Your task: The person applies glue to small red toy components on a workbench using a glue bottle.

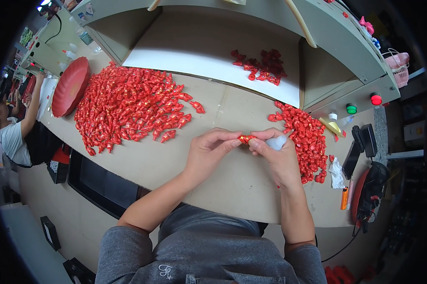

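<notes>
A small red piece with gold marks point(245, 139) is held above the table, pinched between the fingertips of both hands. My left hand point(207, 150) has its thumb and forefinger closed on one end. From the other side, my right hand point(280, 158) grips it the same way. A pale blue-white rounded thing point(276, 142) sits at the right hand's fingers; its kind is unclear. To the left lies a wide heap of similar red and gold pieces point(128, 106). Close by the right hand is a second heap of small red parts point(310, 144).
A grey booth point(336, 75) stands behind, with more red parts point(265, 66) inside. A red scalloped bowl point(71, 87) leans at the far left. At right are a crumpled tissue point(336, 173), an orange lighter-like item point(344, 198) and a black device point(351, 160). Another person point(19, 135) works at left.
</notes>
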`<control>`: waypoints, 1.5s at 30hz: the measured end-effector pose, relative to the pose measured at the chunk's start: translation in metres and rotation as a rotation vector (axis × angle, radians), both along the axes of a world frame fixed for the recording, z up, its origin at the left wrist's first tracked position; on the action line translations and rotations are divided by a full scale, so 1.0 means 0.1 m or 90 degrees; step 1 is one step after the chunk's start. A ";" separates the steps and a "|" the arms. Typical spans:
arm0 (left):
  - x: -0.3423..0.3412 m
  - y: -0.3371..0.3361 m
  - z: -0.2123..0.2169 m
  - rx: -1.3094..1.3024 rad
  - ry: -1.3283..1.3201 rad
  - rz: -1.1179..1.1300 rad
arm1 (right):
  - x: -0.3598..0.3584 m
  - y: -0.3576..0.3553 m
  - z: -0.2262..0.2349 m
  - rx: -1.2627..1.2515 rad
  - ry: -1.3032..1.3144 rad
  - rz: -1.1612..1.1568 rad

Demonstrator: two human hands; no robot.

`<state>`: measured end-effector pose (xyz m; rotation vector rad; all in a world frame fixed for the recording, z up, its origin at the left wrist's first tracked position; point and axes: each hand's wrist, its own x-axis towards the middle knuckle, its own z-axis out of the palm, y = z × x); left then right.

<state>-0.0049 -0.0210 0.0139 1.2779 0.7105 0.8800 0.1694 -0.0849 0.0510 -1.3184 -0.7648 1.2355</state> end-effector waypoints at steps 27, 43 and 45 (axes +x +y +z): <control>0.00 0.03 -0.11 0.055 -0.002 0.024 | -0.04 0.04 -0.05 -0.029 0.011 0.000; -0.01 -0.10 -0.10 0.119 0.011 0.012 | -0.06 -0.09 -0.03 -0.019 -0.013 -0.006; 0.04 -0.09 -0.08 0.081 -0.015 0.007 | -0.06 -0.07 -0.01 -0.018 -0.022 -0.028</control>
